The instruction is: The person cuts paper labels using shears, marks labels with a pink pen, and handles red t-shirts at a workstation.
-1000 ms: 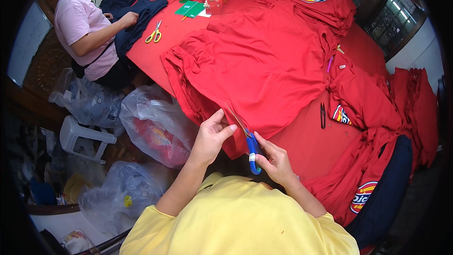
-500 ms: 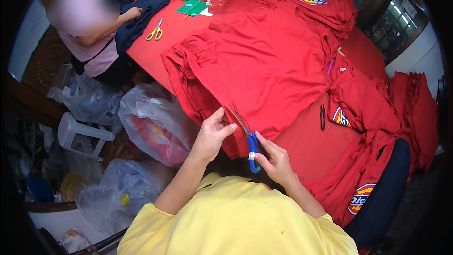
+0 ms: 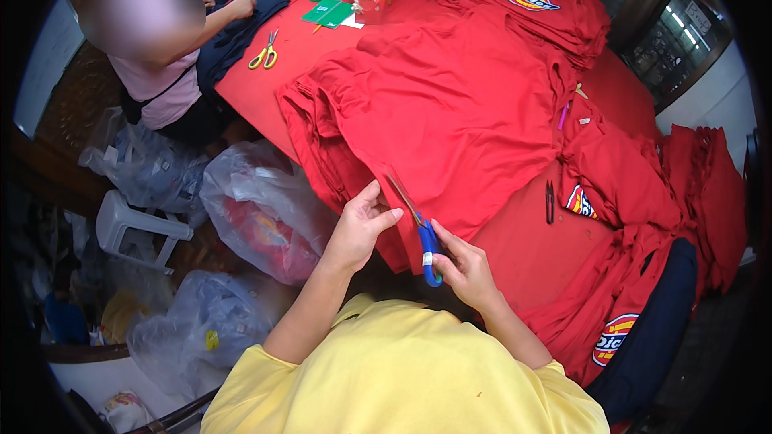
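A large red garment [image 3: 458,112] lies spread over the table, its near edge hanging toward me. My left hand [image 3: 359,229] pinches that edge between thumb and fingers. In my right hand [image 3: 468,269] are blue-handled scissors [image 3: 430,251], held by the handles. Their blades point up and to the left, against the red cloth close to my left fingertips. Whether the blades have cloth between them is too fine to make out.
More red garments [image 3: 523,0] are piled at the back and right. Yellow-handled scissors [image 3: 264,55], dark thread snips [image 3: 550,201] and a green card [image 3: 327,12] lie on the table. A co-worker [image 3: 161,64] handles dark cloth at far left. Plastic bags [image 3: 257,209] and a stool [image 3: 137,225] stand left.
My right hand and the scissors have shifted slightly up and left. My left hand keeps its pinch on the cloth. The co-worker's arm has moved over the dark cloth.
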`<act>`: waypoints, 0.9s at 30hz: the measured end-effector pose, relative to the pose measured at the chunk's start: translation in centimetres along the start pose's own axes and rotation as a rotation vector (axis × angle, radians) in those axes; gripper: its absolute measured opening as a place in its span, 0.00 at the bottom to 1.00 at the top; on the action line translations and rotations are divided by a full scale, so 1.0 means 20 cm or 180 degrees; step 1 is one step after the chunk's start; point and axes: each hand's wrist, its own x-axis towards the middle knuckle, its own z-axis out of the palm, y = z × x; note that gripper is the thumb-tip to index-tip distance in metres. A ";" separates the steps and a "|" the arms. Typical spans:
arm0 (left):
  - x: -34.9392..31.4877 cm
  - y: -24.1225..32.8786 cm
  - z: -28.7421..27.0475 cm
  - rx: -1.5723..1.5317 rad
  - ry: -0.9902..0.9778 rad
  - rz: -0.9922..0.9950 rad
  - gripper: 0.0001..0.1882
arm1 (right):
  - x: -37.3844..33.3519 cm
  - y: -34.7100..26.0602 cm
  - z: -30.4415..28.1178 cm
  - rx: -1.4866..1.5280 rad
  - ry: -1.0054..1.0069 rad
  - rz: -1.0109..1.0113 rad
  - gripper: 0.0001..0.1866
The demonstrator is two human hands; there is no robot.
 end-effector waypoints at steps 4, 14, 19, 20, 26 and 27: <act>0.02 -0.02 -0.02 -0.0127 0.0042 -0.0067 0.21 | 0.00 -0.01 -0.02 0.0205 -0.0141 0.0645 0.26; 0.04 0.02 -0.03 0.0143 0.0049 0.0137 0.22 | 0.04 0.04 0.02 -0.0024 -0.0018 -0.0121 0.26; 0.05 0.01 -0.06 0.0054 0.0033 0.0082 0.23 | 0.04 0.01 0.01 0.0264 -0.0161 0.0564 0.27; 0.06 -0.01 -0.08 0.0029 0.0018 0.0056 0.23 | 0.04 0.02 0.01 0.0227 -0.0184 0.0622 0.27; 0.08 0.04 -0.08 -0.0157 0.0030 0.0146 0.22 | 0.06 0.07 0.08 -0.0082 0.0148 -0.0367 0.25; 0.07 0.04 -0.08 -0.0052 0.0034 0.0127 0.22 | 0.07 0.06 0.08 0.0011 0.0096 -0.0194 0.25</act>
